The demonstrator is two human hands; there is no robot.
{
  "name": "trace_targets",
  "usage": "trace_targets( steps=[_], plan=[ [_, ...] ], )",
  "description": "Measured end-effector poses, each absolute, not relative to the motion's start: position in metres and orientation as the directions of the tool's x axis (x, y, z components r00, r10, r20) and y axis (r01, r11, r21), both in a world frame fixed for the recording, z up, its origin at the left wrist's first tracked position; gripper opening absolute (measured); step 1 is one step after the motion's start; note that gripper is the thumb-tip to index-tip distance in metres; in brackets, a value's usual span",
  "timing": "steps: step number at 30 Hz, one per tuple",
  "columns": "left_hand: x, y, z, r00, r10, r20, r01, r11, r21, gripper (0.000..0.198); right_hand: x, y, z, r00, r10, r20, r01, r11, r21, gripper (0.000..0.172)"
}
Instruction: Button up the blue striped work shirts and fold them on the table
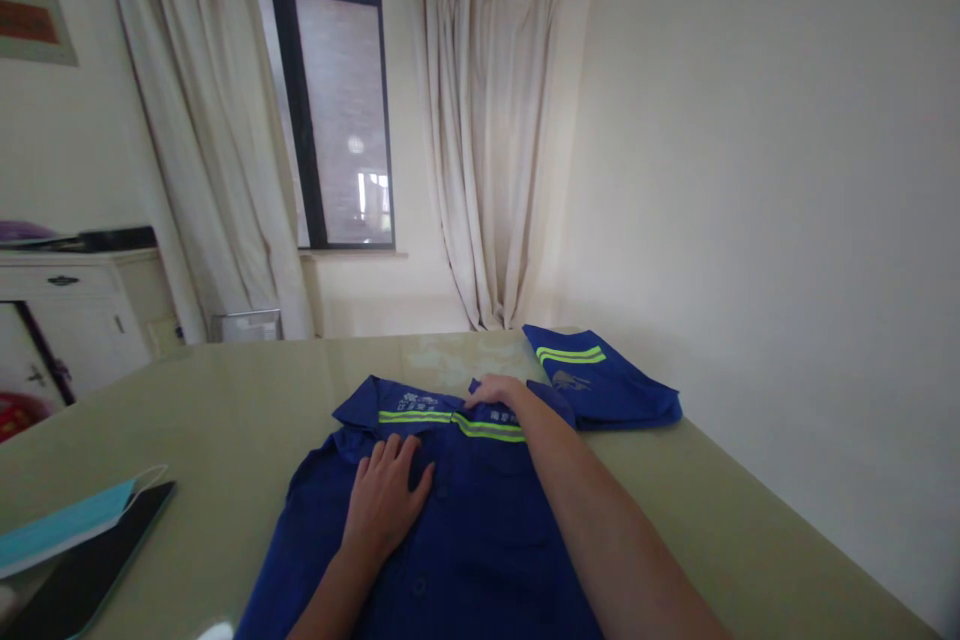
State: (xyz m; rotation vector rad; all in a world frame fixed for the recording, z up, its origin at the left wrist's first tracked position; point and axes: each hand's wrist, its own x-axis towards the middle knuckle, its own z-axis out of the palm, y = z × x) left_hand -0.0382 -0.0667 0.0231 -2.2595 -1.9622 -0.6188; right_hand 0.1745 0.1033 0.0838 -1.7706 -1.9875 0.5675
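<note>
A dark blue work jacket (480,520) with yellow-green reflective strips lies front up on the table, its collar at the far end. My left hand (388,490) rests on the jacket's chest, just below the left strip, palm down with fingers apart. At the collar opening, my right hand (495,390) pinches the jacket's fabric near the top of the front edge; its fingertips are partly hidden. My right forearm crosses over the right side of the jacket and covers part of its lettering. Beyond it sits a folded blue garment (637,390) with a similar strip.
The pale green table (225,440) meets a bare wall on the right. A blue face mask (67,525) lies over a dark flat object (112,560) at the left. Curtains (487,120), a window and a white cabinet (82,310) stand behind.
</note>
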Motion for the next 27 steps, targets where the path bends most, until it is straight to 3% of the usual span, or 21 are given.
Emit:
trace_targets(
  steps=[3,5,11,18,23,27],
  plan=[
    [-0.039,-0.060,0.017,0.161,0.907,0.388,0.944,-0.256,0.206,0.044,0.166,0.110,0.091,-0.138,0.975,0.174,0.822,0.211,-0.529,0.032],
    [-0.038,-0.054,0.013,0.165,0.920,0.355,0.945,-0.251,0.211,0.048,0.165,0.110,0.094,-0.100,0.951,0.293,0.828,0.243,-0.506,0.041],
    [-0.030,-0.035,0.006,-0.012,0.961,0.275,0.983,-0.039,0.179,0.056,0.181,0.094,0.086,-0.004,0.892,0.452,0.906,0.194,-0.377,0.061],
    [-0.026,-0.006,0.009,-0.260,0.909,0.327,0.958,0.201,0.202,0.055,0.201,0.020,0.070,-0.137,0.954,0.267,0.947,0.205,-0.246,0.059],
    [-0.036,0.014,0.026,-0.389,0.863,0.323,0.890,0.261,0.374,0.051,0.202,-0.083,0.040,-0.491,0.852,0.182,0.777,0.523,-0.350,0.068],
    [-0.044,0.023,0.036,-0.266,0.925,0.270,0.918,0.158,0.364,0.048,0.194,-0.110,0.023,-0.530,0.841,0.115,0.752,0.528,-0.394,0.073]
  ],
)
